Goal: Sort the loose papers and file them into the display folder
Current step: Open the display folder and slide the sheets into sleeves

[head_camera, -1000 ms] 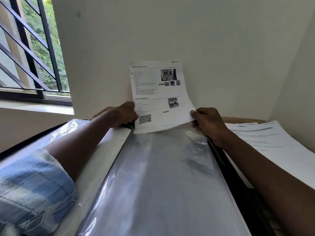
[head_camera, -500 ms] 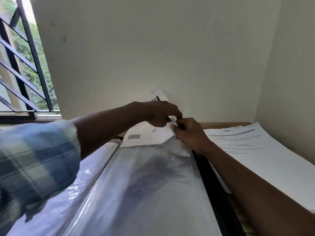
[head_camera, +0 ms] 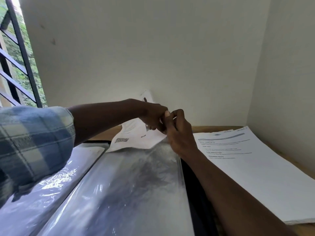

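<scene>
Head view: an open display folder point(head_camera: 192, 184) lies lengthwise away from the person, its black cover showing along the right side; a glossy clear pocket point(head_camera: 136, 188) fills the near middle of the frame, and a second pocket page point(head_camera: 56, 189) lies beside it on the left, catching glare.

A printed sheet point(head_camera: 136, 140) with a QR code point(head_camera: 121, 140) sits at the far end of the clear pocket; its near edge lies at the pocket's mouth, while the rest curls up and back towards the white wall point(head_camera: 170, 48), outside the plastic.

The left hand point(head_camera: 153, 114) reaches across from the left, fingers curled and clamped on the sheet near its right-hand corner; the right hand point(head_camera: 179, 133) meets it there, thumb and forefinger bent in a pinch; the two hands overlap, so the right one seems to grasp the pocket's top corner rather than the paper, though that is hard to make out.

A blue plaid sleeve point(head_camera: 34, 142) covers the left arm up to the forearm; the right arm is bare and runs along the folder's black edge.

To the right of the folder, a stack of loose papers point(head_camera: 255, 167) lies flat on a wooden table point(head_camera: 218, 128), printed side up, close beside the right forearm.

At the far left stand dark window bars point(head_camera: 22, 53) with green foliage behind.
</scene>
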Demonstrator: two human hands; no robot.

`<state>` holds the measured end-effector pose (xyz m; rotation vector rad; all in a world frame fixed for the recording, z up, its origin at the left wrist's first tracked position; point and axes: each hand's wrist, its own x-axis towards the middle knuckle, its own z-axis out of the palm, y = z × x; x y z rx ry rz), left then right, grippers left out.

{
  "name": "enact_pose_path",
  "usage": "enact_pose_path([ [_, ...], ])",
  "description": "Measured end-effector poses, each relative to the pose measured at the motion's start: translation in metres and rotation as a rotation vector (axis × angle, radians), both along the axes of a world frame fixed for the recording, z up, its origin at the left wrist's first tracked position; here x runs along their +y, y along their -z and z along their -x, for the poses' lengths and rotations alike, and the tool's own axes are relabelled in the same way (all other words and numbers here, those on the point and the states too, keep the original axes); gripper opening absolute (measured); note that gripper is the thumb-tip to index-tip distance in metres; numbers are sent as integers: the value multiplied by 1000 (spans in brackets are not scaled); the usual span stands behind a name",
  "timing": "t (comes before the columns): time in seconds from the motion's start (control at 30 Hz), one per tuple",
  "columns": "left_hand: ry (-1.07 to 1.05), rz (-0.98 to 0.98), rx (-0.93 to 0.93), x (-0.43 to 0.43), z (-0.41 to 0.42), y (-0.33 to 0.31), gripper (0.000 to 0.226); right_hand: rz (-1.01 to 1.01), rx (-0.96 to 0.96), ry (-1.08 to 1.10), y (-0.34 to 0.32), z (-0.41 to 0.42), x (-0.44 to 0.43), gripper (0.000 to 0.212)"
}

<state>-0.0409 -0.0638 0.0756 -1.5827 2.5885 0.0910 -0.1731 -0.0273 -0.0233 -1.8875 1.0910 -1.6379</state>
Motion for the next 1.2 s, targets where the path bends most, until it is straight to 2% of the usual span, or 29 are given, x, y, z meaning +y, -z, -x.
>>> enact_pose_path([
  [0.2,1,-162,33,-2,3,-2,12,39,-21,1,-1,2,0,39],
  [0.27,-3,-220,60,-2,-2,-1,15,29,-22,10,-1,2,0,39],
  [0.4,21,-193,168,1,-7,10,15,17,4,18,0,4,-1,44],
  [0.5,82,-145,253,5,-10,17,29,-30,-23,58,1,2,-6,43],
  [0.57,105,-132,369,7,-15,21,35,-97,-8,148,-2,-1,-8,44],
  [0.63,110,-143,529,11,-18,26,40,-248,-14,214,-3,-2,-15,48],
  [0.73,83,-219,786,11,-26,34,58,-581,-75,92,-6,-1,-14,73],
  [0.77,77,-241,889,12,-29,36,61,-638,-75,25,-3,0,-15,74],
  [0.8,58,-221,986,8,-34,38,60,-640,-42,-13,2,0,-17,65],
  [0.83,21,-144,1067,7,-39,41,54,-614,14,-24,4,1,-17,46],
  [0.9,-184,157,1169,-14,-62,55,44,-568,39,20,9,5,-19,9],
  [0.97,-521,410,1240,-33,-95,73,55,-599,-67,-9,11,6,-20,9],
  [1.0,-667,428,1241,-43,-113,81,67,-623,-137,-43,9,4,-18,10],
  [1.03,-764,378,1180,-51,-129,88,74,-646,-201,-73,9,3,-19,26],
  [1.1,-830,255,986,-56,-147,93,76,-697,-285,-128,7,2,-24,70],
  [1.13,-823,241,925,-59,-150,94,72,-713,-303,-148,6,1,-24,74],
  [1.2,-807,247,819,-60,-148,91,63,-739,-319,-179,7,2,-28,61],
])
